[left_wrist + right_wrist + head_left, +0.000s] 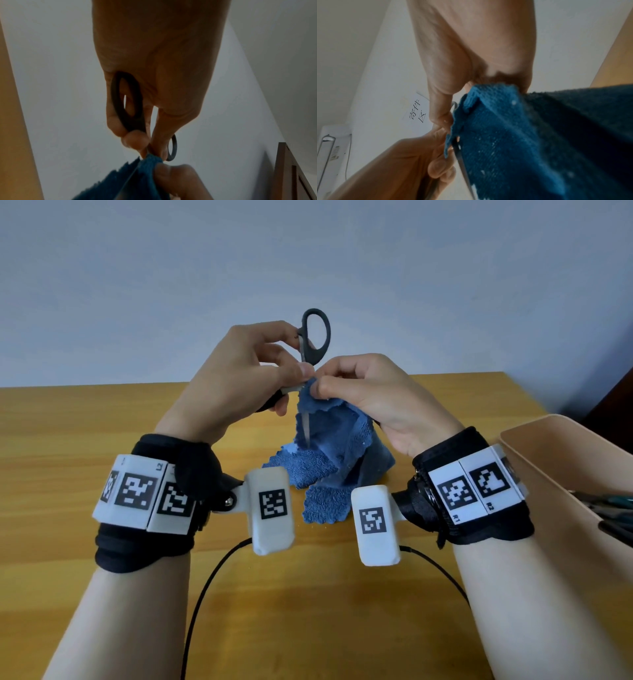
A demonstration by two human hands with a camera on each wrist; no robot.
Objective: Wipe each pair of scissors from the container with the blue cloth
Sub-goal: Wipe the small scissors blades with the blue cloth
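Note:
My left hand (246, 371) grips black-handled scissors (315, 337) near the pivot, held above the table with one handle loop up and a blade (306, 428) pointing down. In the left wrist view the scissors (126, 102) show both dark loops between my fingers. My right hand (363, 392) pinches the blue cloth (329, 460) around the top of the blade, next to the left thumb. The cloth hangs down and its lower part rests on the table. In the right wrist view the blue cloth (513, 135) drapes from my fingers beside the grey blade (464, 171).
A beige container (561, 474) stands at the right edge of the wooden table (85, 422), with more scissors handles (613, 508) showing inside. Black cables (205, 587) run over the table near my wrists. A grey wall is behind.

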